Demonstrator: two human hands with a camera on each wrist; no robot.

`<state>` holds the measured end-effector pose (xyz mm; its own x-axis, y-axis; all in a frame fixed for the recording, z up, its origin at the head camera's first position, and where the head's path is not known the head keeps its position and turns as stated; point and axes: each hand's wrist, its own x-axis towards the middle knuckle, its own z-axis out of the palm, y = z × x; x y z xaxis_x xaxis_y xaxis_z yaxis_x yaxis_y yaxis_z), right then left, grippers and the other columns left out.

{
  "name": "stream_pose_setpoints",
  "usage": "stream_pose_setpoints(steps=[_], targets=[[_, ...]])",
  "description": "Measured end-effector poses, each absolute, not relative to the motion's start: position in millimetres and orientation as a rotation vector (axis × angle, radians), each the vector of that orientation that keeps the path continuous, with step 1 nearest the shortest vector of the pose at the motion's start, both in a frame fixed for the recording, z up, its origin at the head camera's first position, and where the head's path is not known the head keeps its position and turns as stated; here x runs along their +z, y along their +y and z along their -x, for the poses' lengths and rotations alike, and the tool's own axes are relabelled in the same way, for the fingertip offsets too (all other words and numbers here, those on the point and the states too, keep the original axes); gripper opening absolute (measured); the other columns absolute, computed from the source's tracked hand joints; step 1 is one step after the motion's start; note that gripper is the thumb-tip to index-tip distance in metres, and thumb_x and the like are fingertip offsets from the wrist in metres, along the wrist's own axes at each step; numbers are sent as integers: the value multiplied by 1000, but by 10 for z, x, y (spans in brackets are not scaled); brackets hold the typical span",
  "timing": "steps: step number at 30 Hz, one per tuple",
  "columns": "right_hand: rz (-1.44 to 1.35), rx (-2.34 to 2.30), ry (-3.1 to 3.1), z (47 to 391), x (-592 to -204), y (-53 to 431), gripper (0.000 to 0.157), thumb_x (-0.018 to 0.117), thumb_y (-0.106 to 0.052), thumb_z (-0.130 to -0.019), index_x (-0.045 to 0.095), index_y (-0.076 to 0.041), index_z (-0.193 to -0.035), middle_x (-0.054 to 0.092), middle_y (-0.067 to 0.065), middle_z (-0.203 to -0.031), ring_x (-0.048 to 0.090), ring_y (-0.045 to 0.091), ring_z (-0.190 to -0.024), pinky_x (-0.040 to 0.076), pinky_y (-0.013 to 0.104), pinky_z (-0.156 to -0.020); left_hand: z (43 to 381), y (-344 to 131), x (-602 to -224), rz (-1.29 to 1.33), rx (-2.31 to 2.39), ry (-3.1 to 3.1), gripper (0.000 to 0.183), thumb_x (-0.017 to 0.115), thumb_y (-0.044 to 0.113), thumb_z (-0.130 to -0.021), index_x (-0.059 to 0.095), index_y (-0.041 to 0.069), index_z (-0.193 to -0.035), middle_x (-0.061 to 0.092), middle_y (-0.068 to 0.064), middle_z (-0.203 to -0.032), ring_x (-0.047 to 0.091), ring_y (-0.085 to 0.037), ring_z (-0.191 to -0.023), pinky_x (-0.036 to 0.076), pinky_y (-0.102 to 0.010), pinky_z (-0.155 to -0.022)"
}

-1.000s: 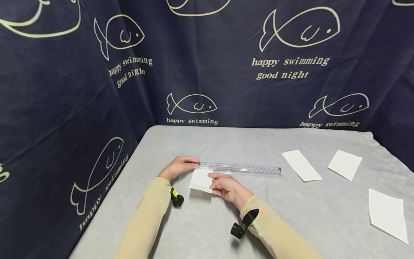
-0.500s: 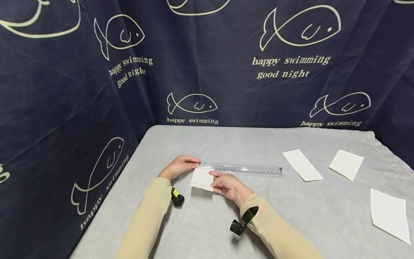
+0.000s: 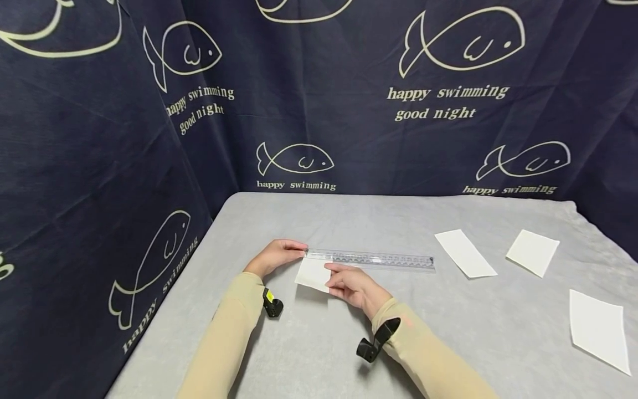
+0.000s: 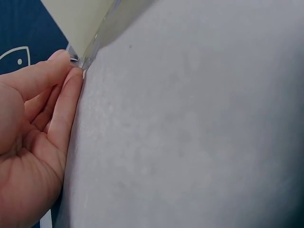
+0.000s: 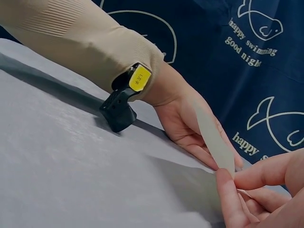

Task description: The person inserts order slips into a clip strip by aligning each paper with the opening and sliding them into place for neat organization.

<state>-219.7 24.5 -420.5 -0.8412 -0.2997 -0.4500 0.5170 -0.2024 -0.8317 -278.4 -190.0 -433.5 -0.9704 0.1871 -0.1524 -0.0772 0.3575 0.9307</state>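
A clear plastic ruler [image 3: 384, 260] lies crosswise on the grey-covered table in the head view. My left hand [image 3: 274, 257] pinches its left end between thumb and fingers, as the left wrist view also shows. Against the ruler's left part is a small white sheet of paper [image 3: 312, 274], its near edge raised and casting a shadow. My right hand [image 3: 355, 287] pinches the right edge of this paper between thumb and fingertips. From the right wrist, the paper [image 5: 216, 142] appears almost edge-on, tilted up from the table.
Three more white papers lie to the right: a long strip [image 3: 466, 254], a small squarish piece [image 3: 533, 253] and a larger sheet [image 3: 598, 331] near the right edge. A dark curtain [image 3: 349, 111] with fish drawings hangs behind and along the left side.
My right hand has shifted the paper slightly to the right and away from me along the ruler. My left hand and the ruler have stayed almost still.
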Motion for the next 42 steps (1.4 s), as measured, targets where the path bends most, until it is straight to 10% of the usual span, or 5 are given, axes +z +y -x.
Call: stream_pose_setpoints(steps=[42], targets=[[-217, -2076, 1582, 2166, -4213, 483, 63, 49, 23, -76, 41, 7, -136, 44, 7, -104, 59, 11, -73, 51, 24, -64, 2789, -1901, -4339, -110, 1628, 2422, 26, 69, 9, -84, 69, 5, -110, 63, -7, -115, 54, -19, -111, 42, -32, -94]])
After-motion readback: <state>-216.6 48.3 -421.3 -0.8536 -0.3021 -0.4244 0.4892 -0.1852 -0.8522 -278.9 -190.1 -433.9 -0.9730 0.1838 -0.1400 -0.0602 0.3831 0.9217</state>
